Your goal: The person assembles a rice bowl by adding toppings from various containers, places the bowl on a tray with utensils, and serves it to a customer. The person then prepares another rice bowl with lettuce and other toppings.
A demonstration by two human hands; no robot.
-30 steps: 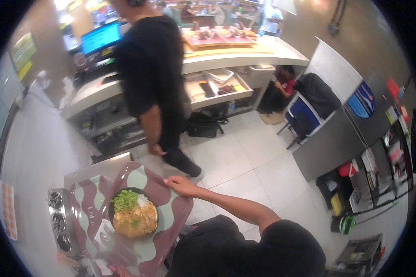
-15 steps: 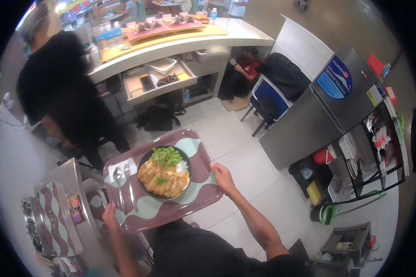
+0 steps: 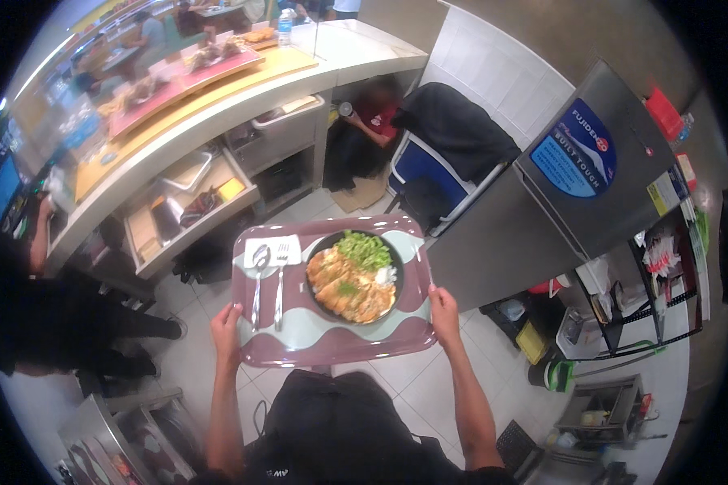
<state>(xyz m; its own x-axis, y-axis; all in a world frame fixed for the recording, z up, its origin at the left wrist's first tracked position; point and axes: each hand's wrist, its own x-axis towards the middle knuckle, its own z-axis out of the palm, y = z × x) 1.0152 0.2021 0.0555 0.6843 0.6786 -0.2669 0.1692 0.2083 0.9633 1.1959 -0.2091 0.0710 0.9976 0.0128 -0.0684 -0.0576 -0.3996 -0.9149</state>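
Over near floor [image 3: 408, 390], holding patterned tray [image 3: 299, 349] by its side edges with left hand [image 3: 227, 329] and right hand [image 3: 444, 315] curled closed; could spill food bowl [image 3: 319, 304], right of centre, through uneven tilting.

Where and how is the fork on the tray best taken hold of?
Probably take the fork by its handle, from above, at the near end: the far tines lie over the white napkin, while the handle extends beyond it, and the spoon lies left.

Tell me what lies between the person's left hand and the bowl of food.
A spoon and a fork, side by side on the tray, as the head view shows.
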